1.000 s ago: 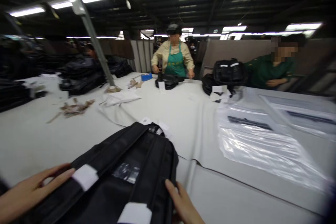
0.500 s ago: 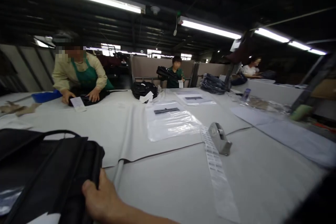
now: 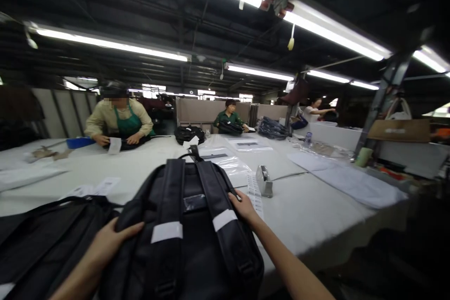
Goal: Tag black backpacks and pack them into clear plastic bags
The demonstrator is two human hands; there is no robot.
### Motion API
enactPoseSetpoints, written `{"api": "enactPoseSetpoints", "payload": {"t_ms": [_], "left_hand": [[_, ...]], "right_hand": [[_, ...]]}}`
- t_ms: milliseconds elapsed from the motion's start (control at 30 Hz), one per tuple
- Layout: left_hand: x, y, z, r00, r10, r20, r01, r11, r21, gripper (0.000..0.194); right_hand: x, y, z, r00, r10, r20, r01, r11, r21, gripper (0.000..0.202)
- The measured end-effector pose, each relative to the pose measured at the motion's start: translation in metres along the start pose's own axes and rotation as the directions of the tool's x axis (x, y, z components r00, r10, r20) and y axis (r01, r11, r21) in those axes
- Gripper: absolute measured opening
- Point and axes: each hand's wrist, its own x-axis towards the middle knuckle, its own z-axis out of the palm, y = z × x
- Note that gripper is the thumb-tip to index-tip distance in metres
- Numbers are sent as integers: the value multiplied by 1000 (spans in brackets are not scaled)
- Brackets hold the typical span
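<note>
A black backpack (image 3: 197,253) stands before me with its shoulder straps facing me. White wraps (image 3: 167,232) go round both straps, and a small clear packet (image 3: 194,203) shows between them. My left hand (image 3: 112,239) grips the backpack's left side, thumb on the near face. On the right side, my right hand (image 3: 243,204) holds its upper edge. A second black bag (image 3: 52,234) lies at the left, close to my left forearm. The fingers behind the backpack are partly hidden.
The white-covered table (image 3: 316,215) carries a tape dispenser (image 3: 264,182), a label strip (image 3: 253,192) and clear plastic bags (image 3: 234,165). Across it, a person in a green apron (image 3: 121,119) handles a black item; another person (image 3: 230,119) works farther back.
The view has shifted left and up. A backpack now stands in front of me between both hands; earlier only one hand showed, gripping a black bag at the left.
</note>
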Motion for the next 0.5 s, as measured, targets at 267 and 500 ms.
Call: {"api": "enactPoseSetpoints", "payload": {"t_ms": [267,500], "left_hand": [[-19,-124,60,985,-137,103,139,990,-13,39],[-51,-158,40,943,-201,265,230,970,-82,41]], "right_hand": [[-58,73,-37,930,363,59,-347,920,-184,29],[-127,90,-70,774,620,133,-602,784,-152,51]]}}
